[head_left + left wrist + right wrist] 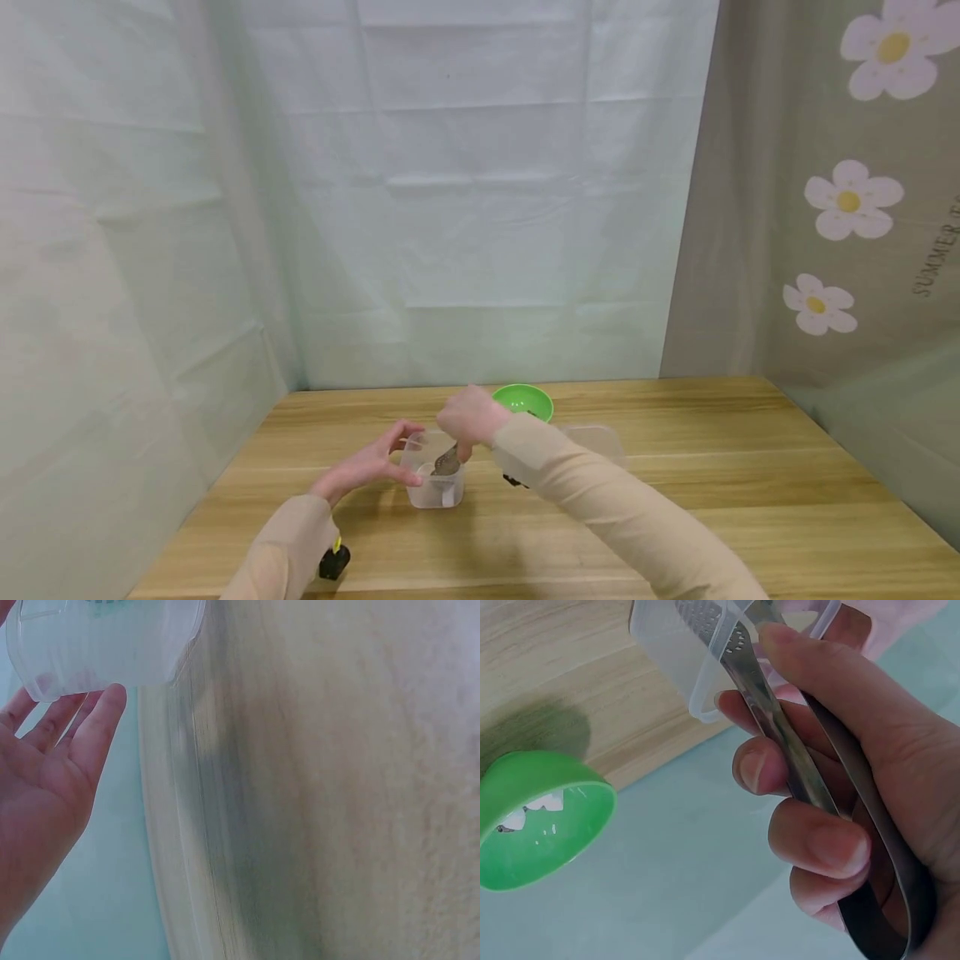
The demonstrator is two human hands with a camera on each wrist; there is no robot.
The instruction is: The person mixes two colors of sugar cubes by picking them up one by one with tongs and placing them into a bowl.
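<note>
My left hand (pixel 371 462) holds a clear plastic container (pixel 420 497), thumb on its near side and fingers around the far side. In the left wrist view, the fingertips touch the container's (pixel 112 656) wall. My right hand (pixel 471 415) grips metal tongs (pixel 795 754) with perforated ends, fingers wrapped around both arms. The tongs' (pixel 446 462) ends reach down into the container. Whether they pinch anything inside cannot be made out. A whitish patch shows low in the container. Beyond the right wrist stands a green bowl (pixel 517 398) with small white and dark pieces in it.
Another clear container (pixel 603 442) stands partly hidden behind the right forearm. A small black object (pixel 514 481) shows beneath that sleeve. By the left sleeve is a black and yellow item (pixel 334 562). Pale curtains (pixel 480 208) border the wooden table (pixel 720 500) behind and at both sides.
</note>
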